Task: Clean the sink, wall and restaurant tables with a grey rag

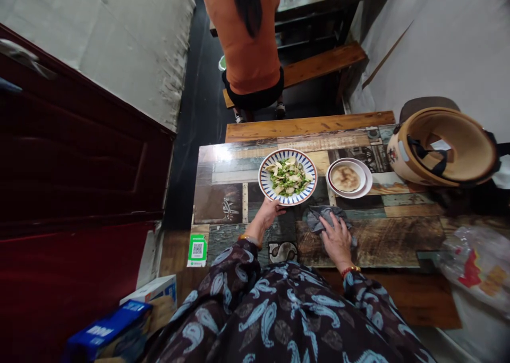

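A plate (263, 185) with a blue-and-orange striped rim stands on the wood-patterned table (215, 235). It holds chopped green vegetable pieces with pale slices (290, 176). At the plate's near edge, my left hand (268, 214) grips the rim, thumb and fingers partly hidden by it. My right hand (335, 241) bears down on a crumpled grey cloth (316, 218) lying on the tabletop, its fingers bent over the fabric. Just beyond the cloth are nested white bowls (368, 181); the inner one contains something pale with brown patches, perhaps flatbread.
An upturned beige helmet (398, 163) rests at the table's right end, with a clear plastic bag (478, 267) nearer me. Benches (311, 125) line the table. A person in an orange top (255, 44) sits beyond. Blue boxes (111, 326) are at lower left, beside a dark red door (71, 140).
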Demonstrator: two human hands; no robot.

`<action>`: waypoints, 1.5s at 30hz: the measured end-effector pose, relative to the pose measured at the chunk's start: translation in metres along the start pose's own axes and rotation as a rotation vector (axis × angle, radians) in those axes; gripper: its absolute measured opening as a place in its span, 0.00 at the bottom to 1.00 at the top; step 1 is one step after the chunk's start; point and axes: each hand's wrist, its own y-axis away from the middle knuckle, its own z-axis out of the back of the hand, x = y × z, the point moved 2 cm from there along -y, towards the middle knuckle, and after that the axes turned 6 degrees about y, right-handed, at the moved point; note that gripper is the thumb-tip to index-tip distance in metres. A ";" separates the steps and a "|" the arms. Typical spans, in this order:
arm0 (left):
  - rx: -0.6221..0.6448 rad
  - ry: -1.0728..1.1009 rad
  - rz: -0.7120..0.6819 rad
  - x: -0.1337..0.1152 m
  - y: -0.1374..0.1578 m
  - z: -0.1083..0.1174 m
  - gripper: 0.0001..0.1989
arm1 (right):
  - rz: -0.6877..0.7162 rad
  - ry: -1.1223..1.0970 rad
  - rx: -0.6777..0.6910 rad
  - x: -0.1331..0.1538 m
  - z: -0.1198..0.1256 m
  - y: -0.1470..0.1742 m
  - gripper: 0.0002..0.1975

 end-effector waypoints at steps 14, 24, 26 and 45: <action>-0.322 -0.779 -0.273 0.026 0.059 0.097 0.29 | -0.426 0.007 -0.160 -0.125 0.019 -0.023 0.27; -0.549 -1.600 0.054 0.064 0.131 0.177 0.48 | 0.713 -0.320 0.324 0.125 0.001 0.005 0.27; -0.524 -1.654 0.055 0.069 0.131 0.179 0.51 | 0.723 -0.371 0.294 0.107 0.005 -0.005 0.26; -0.494 -1.846 -0.095 0.078 0.120 0.186 0.55 | 0.290 -0.112 0.152 0.051 0.004 0.004 0.27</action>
